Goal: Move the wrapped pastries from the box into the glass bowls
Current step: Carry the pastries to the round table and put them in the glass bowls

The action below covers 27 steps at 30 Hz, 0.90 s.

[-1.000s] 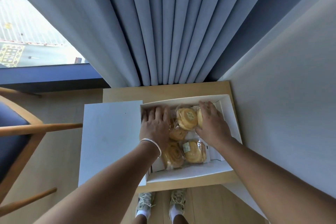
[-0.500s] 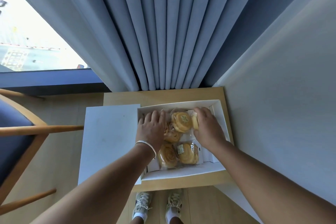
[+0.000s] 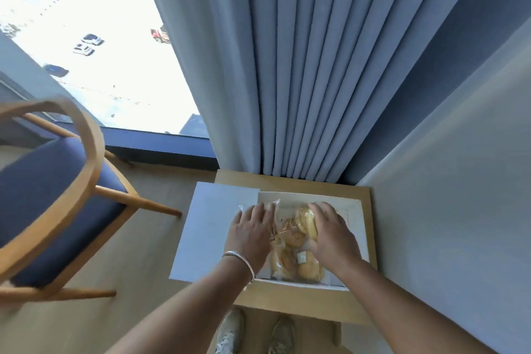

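Note:
A white open box (image 3: 354, 211) stands on a small wooden table (image 3: 287, 306), its flat lid (image 3: 209, 227) spread out to the left. Several golden pastries in clear wrap (image 3: 290, 263) lie inside. My left hand (image 3: 253, 236), with a bracelet on the wrist, covers a wrapped pastry at the box's left side; clear wrapper ends (image 3: 274, 204) stick out past my fingers. My right hand (image 3: 334, 234) grips another wrapped pastry (image 3: 305, 220), tipped up on its edge. No glass bowl is in view.
A wooden chair with a blue seat (image 3: 54, 190) stands to the left of the table. Blue curtains (image 3: 301, 66) hang right behind it and a pale wall (image 3: 459, 210) closes the right side. My shoes (image 3: 230, 333) show below the table's front edge.
The view has swung up and left, bringing in the chair and window. Both hands stay in the box; wrapper ends now show beyond my left fingers.

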{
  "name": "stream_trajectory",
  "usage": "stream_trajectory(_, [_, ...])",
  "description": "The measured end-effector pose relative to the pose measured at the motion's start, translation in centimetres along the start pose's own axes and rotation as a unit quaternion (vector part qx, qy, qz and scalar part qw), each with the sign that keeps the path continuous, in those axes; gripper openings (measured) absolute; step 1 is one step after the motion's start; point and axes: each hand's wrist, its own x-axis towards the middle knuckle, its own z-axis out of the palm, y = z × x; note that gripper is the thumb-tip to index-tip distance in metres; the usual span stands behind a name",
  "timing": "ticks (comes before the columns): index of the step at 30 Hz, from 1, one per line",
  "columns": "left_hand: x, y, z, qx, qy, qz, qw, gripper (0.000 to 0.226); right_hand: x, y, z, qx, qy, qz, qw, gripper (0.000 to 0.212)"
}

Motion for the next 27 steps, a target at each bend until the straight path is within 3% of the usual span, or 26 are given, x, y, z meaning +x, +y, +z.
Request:
stream_trajectory(7, [-6.7,-6.3,-5.4,0.015,0.028,-0.088,0.996,0.09,-2.3,-8.4,-2.2,-0.007,0.011,-0.095,0.995,0.074])
stream_trajectory(13, [-13.2,-11.9,-8.0,0.012,0.055,-0.168,0.984,0.083,-4.1,-16.9,-1.7,-0.033,0.005,-0.149,0.988,0.079])
stream_trajectory(18, [-21.9,-18.4,-9.6,-0.002,0.098,-0.232,0.968,0.076,-6.8,-26.1,1.2,-0.044,-0.021,-0.198,0.979,0.079])
stream_trajectory(27, [-43.1,-32.3,-11.8,0.018,0.096,-0.381,0.919,0.098,-15.8,-48.4,10.9,-0.088,-0.046,-0.334,0.937,0.083])
